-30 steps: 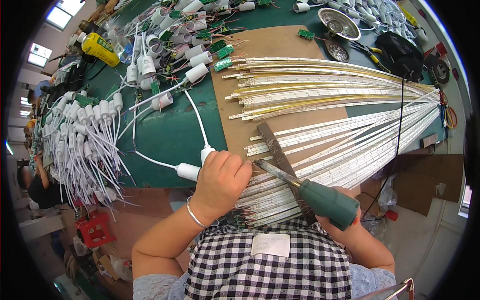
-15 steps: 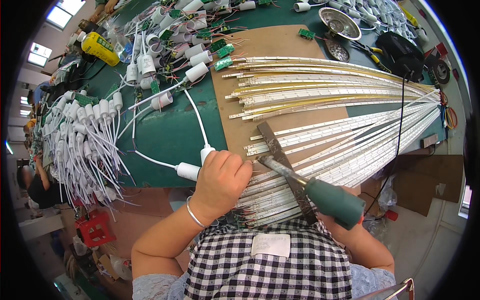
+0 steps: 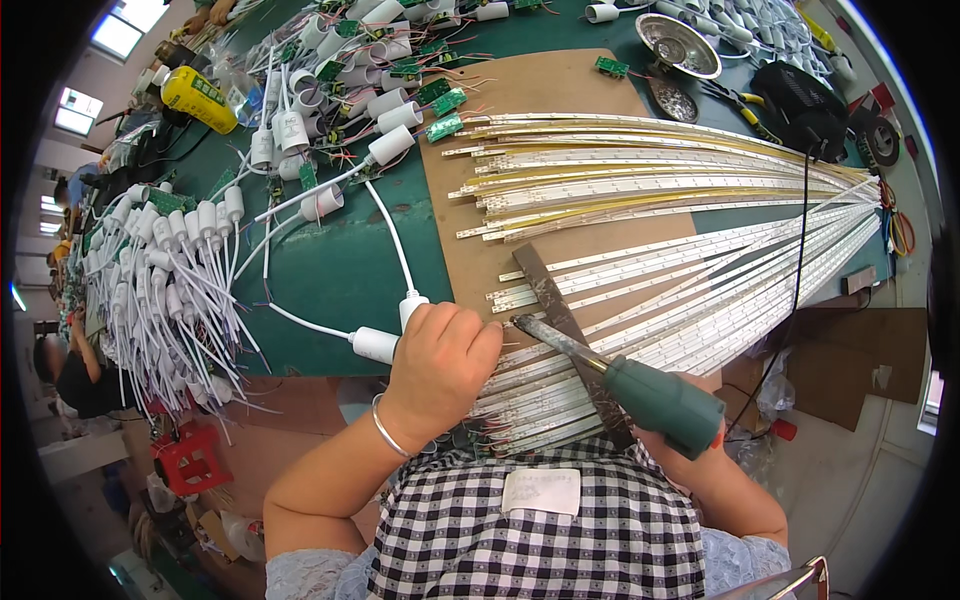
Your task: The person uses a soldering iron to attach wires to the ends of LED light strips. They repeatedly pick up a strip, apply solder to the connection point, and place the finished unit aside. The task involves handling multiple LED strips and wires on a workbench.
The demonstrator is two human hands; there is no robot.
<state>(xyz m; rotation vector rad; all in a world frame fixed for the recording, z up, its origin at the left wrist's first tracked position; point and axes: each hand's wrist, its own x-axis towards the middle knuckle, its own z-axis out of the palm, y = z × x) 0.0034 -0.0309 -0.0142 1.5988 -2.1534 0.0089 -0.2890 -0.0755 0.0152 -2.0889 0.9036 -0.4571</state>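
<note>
- The soldering iron (image 3: 640, 388) has a green handle and a dark, scorched metal shaft. Its tip rests at the near ends of the LED strips (image 3: 640, 290), just beside the left hand.
- The LED strips are long, narrow and white, with small pale chips along them. They fan out across the brown board (image 3: 470, 190) toward the far right. A second, yellow-tinted bundle (image 3: 640, 160) lies farther back.
- The right hand (image 3: 700, 430) has its grip clenched around the green handle, though the handle hides most of the hand.
- The left hand (image 3: 440, 365) is closed in a grip pressing down at the strip ends. What the fingers pinch cannot be told.
- Progress, as a judgement: the tip is at one strip end. Which strips are finished cannot be told.
- A white capped cable (image 3: 385, 340) lies touching the left hand on the green surface (image 3: 330, 270).
- Many white capped leads (image 3: 180, 260) lie bundled at far left, and loose white caps and small green circuit boards (image 3: 440, 100) lie behind.
</note>
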